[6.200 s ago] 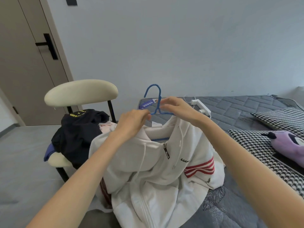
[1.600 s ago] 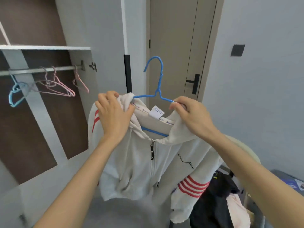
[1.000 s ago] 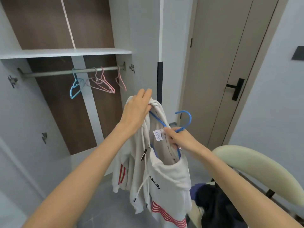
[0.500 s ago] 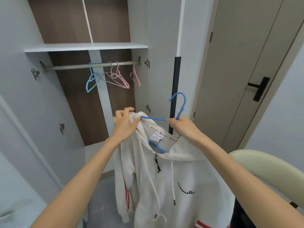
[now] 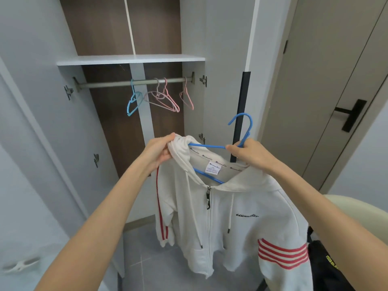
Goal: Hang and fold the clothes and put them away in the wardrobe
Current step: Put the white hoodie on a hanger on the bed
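Observation:
A white zip hoodie (image 5: 237,223) with red stripes hangs on a blue hanger (image 5: 244,128) in front of me. My left hand (image 5: 159,151) grips the hoodie's left shoulder over the hanger's end. My right hand (image 5: 249,153) holds the hanger at the base of its hook, over the right shoulder. Ahead stands the open wardrobe with its rail (image 5: 134,82) under a white shelf (image 5: 130,59). The hanger's hook is below and to the right of the rail.
Several bare hangers, one light blue (image 5: 133,101) and some pink (image 5: 168,100), hang on the rail. The wardrobe's open door (image 5: 31,143) is at left. A closed room door (image 5: 327,91) is at right. A cream chair back (image 5: 357,208) with dark clothes (image 5: 327,267) is at bottom right.
I turned from the bed toward the wardrobe with the hoodie on its hanger. Over the last second the hanger swung upright and level, and the wardrobe came closer.

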Demonstrator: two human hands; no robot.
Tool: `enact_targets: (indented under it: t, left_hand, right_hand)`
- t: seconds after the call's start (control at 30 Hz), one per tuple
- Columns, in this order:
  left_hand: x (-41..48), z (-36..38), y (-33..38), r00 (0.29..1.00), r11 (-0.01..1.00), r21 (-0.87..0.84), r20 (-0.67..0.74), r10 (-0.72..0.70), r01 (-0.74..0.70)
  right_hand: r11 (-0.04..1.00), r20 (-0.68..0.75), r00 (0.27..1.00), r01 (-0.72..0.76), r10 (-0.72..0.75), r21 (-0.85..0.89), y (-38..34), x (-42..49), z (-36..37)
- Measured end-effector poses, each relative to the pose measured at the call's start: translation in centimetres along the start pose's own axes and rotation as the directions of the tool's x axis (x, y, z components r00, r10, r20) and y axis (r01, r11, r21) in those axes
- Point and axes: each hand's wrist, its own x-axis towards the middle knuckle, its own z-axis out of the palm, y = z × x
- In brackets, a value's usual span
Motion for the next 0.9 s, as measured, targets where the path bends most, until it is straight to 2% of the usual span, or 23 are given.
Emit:
enact_targets:
  t: [0.03,0.07,0.1,0.13,0.17,0.2,0.27,0.4,0.5,0.57,0.67,0.73,0.77,0.8,0.83,0.87,0.9]
  left_hand:
    - [0.1,0.0,0.4,0.994,0.975,0.197,-0.021,0.108,-0.102]
    - [0.2,-0.1,0.6,0.973,0.868,0.455,-0.015,0.231,-0.199]
    - [0.2,-0.4,0.9,0.942,0.675,0.69,0.032,0.333,-0.262]
    - [0.2,-0.6,1.1,0.913,0.455,0.845,0.09,0.398,-0.282]
    - [0.2,-0.9,1.2,0.894,0.272,0.926,0.127,0.429,-0.262]
    - [0.1,-1.1,1.1,0.884,0.163,0.958,0.143,0.444,-0.237]
    - [0.2,-1.6,0.9,0.856,0.125,0.961,0.155,0.492,-0.247]
    - [0.8,-1.7,1.1,0.718,0.051,0.941,0.219,0.661,-0.334]
    - [1.4,-1.5,0.9,0.753,0.084,0.932,0.23,0.617,-0.353]
    - [1.4,-1.3,0.3,0.779,0.178,0.896,0.239,0.58,-0.408]
    - [1.3,-0.7,-0.7,0.823,0.261,0.864,0.257,0.506,-0.431]
    - [1.4,-0.2,-0.9,0.895,0.374,0.858,0.191,0.402,-0.351]
    - [1.3,0.1,-0.9,0.936,0.482,0.83,0.126,0.328,-0.281]
    - [1.2,0.3,-0.8,0.973,0.644,0.743,0.04,0.225,-0.179]
    - [0.9,0.6,-0.7,0.997,0.828,0.558,-0.026,0.079,-0.051]
    - [0.5,0.8,-0.4,0.996,0.95,0.299,-0.019,-0.089,0.09]
    - [0.0,0.8,-0.1,0.978,0.978,0.037,0.041,-0.206,0.205]
  right_hand:
    - [1.0,-0.009,1.0,0.009,-0.009,-0.017,0.1,-0.1,0.2]
    - [0.999,-0.028,0.999,0.017,-0.018,-0.03,0.2,-0.2,0.5]
    - [0.999,-0.061,0.998,0.023,-0.025,-0.043,0.2,-0.3,0.8]
    - [0.998,-0.109,0.994,0.025,-0.031,-0.057,0.1,-0.3,1.1]
    - [0.997,-0.163,0.986,0.026,-0.037,-0.072,0.0,-0.3,1.3]
    - [0.995,-0.215,0.976,0.025,-0.045,-0.092,-0.2,-0.3,1.4]
    - [0.987,-0.291,0.954,0.025,-0.07,-0.156,-0.6,-0.1,1.5]
    - [0.971,-0.326,0.939,0.032,-0.11,-0.236,-1.2,0.3,1.6]
    - [0.967,-0.298,0.948,0.034,-0.111,-0.253,-0.7,0.5,2.2]
    - [0.966,-0.265,0.959,0.028,-0.098,-0.256,0.0,0.7,3.1]
    - [0.972,-0.2,0.979,-0.024,-0.024,-0.234,1.6,1.1,4.4]
    - [0.982,-0.147,0.989,-0.059,0.033,-0.18,2.7,1.2,5.1]
    - [0.985,-0.127,0.991,-0.069,0.049,-0.157,3.2,1.2,5.4]
    - [0.987,-0.112,0.992,-0.075,0.06,-0.141,3.6,1.2,5.6]
    - [0.989,-0.102,0.993,-0.079,0.066,-0.126,3.9,1.1,5.7]
    - [0.991,-0.097,0.993,-0.077,0.066,-0.11,4.1,1.1,5.7]
    - [0.993,-0.096,0.993,-0.073,0.064,-0.091,4.2,1.0,5.6]
